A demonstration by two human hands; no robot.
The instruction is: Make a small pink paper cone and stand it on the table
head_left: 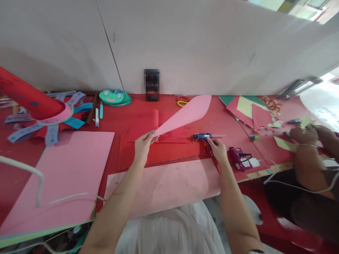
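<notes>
My left hand [144, 144] pinches the near corner of a pink paper sheet [185, 114], which bends up and away to the right above the table. Beneath it lie red paper pieces [143, 123] on a larger red sheet [137, 153]. A blue glue gun [203, 137] is gripped in my right hand [217, 148], its nozzle pointing left towards the red paper, with a clear glue stick jutting out behind. Thin strands hang about the nozzle. A pale pink sheet [164, 187] lies at the table's front edge, under my forearms.
Pink sheets [79, 169] and a red paper tube [31, 95] with paper strips are at left. Green frog cutouts [113, 97] and yellow-handled scissors [182, 102] lie at the back. A purple power strip [239, 158] stands right; beyond it, another person's hands [304, 135] handle yellow paper.
</notes>
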